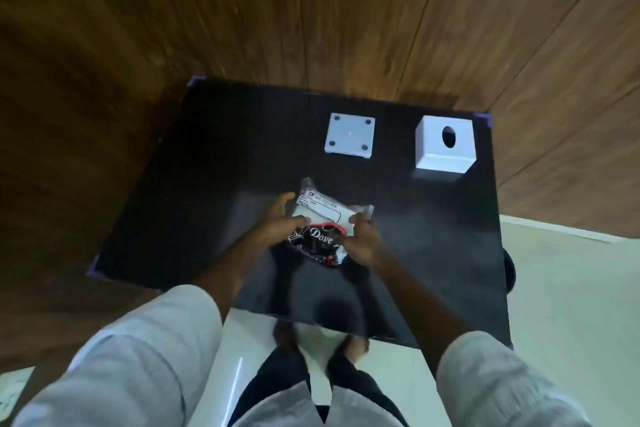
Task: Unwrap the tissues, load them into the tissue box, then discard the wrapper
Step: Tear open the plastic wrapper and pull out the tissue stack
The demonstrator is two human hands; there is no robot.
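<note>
At the near middle of the dark surface [194, 204], both hands, left [277, 224] and right [362, 241], clamp the tissue pack [320, 218], its wrapper seemingly unopened. Beyond wait the white tissue box [445, 146] and its separate base [349, 137]; unwrapping, loading and discarding remain.

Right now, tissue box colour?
White, with a dark oval slot on top; the tissue box shows best in the head view.

Likely a home room: wood-panelled wall [311, 10], pale glossy floor tiles [571, 305], small dark table [207, 184], bare feet [287, 336].
</note>
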